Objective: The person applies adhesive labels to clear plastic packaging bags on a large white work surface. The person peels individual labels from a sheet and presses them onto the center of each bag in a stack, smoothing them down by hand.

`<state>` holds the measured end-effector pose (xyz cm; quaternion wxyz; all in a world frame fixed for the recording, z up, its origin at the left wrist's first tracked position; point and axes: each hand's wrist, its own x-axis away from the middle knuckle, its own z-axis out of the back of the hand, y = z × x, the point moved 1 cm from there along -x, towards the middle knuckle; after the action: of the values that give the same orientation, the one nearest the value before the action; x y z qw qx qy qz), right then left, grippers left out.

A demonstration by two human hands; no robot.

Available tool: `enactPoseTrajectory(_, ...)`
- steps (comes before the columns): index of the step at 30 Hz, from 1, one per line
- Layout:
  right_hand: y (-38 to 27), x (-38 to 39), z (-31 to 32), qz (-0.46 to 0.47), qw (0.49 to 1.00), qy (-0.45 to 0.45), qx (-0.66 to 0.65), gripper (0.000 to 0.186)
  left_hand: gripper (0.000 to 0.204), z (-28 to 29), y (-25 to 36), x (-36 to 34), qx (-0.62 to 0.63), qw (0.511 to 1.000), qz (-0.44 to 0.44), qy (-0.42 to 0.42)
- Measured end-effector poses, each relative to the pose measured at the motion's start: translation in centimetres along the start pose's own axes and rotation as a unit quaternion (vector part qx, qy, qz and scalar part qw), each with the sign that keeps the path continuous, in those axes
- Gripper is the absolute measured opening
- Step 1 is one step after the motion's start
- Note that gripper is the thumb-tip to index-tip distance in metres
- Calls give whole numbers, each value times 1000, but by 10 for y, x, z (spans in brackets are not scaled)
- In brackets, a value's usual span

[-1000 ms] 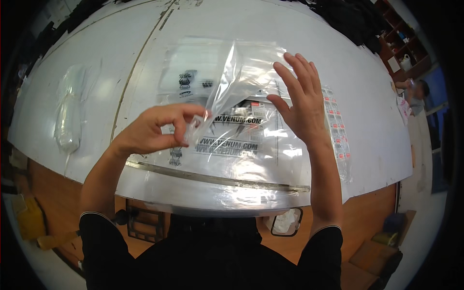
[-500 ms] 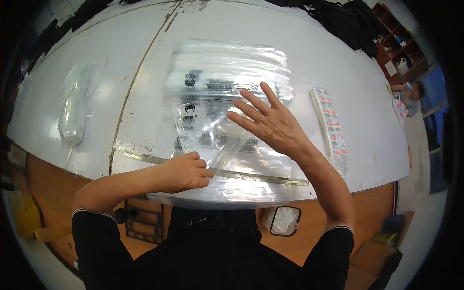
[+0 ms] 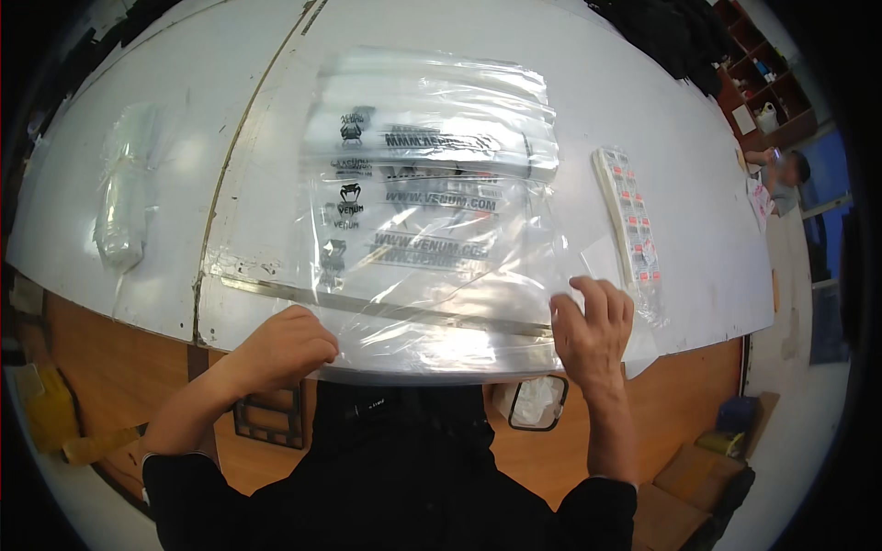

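Note:
A stack of clear plastic bags (image 3: 432, 225) with black print lies across the middle of the table, its far end folded over in shiny layers. My left hand (image 3: 289, 347) is closed, its fingertips pinching the near left edge of the top plastic bag. On the opposite side, my right hand (image 3: 595, 331) has its fingers curled at the near right edge of that bag, and the fingertips appear to grip the film. Beneath the clear film, a long metal strip (image 3: 266, 289) runs crosswise near the table's front edge.
A rolled clear plastic bundle (image 3: 124, 211) lies at left. To the right sits a bagged strip of red-and-white labels (image 3: 629, 216). Black cloth (image 3: 657, 41) is heaped at the far right. Below the table stands a lined bin (image 3: 537, 404). Another person (image 3: 785, 179) is in the right background.
My right hand has come down from over the bags to their near right edge, its spread fingers now curled. My left hand has shifted left and slightly nearer. The top bag lies spread wider.

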<state>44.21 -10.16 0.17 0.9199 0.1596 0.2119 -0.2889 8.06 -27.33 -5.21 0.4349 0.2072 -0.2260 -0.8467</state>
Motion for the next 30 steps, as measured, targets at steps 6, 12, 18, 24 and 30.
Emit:
enactPoseTrajectory(6, -32, 65, 11, 1, 998, 4, -61, 13, 39, 17, 4, 24, -41, 983, 65, 167)
enactPoseTrajectory(12, -48, 98, 11, -25, 996, -1, -89, 17, 25, 24, 15, 41, -110, 973, 89, 185)
enactPoseTrajectory(18, -58, 92, 6, -108, 987, 3, -119, 28, 24, 11, 24, 50, -124, 977, 86, 149)
enactPoseTrajectory(24, -131, 43, -42, -57, 967, -53, -244, 60, 21, 15, 23, 39, -103, 984, 86, 114)
enactPoseTrajectory(30, -137, 40, -63, -15, 966, -30, -256, 38, 14, 31, 18, 23, -97, 991, 95, 17)
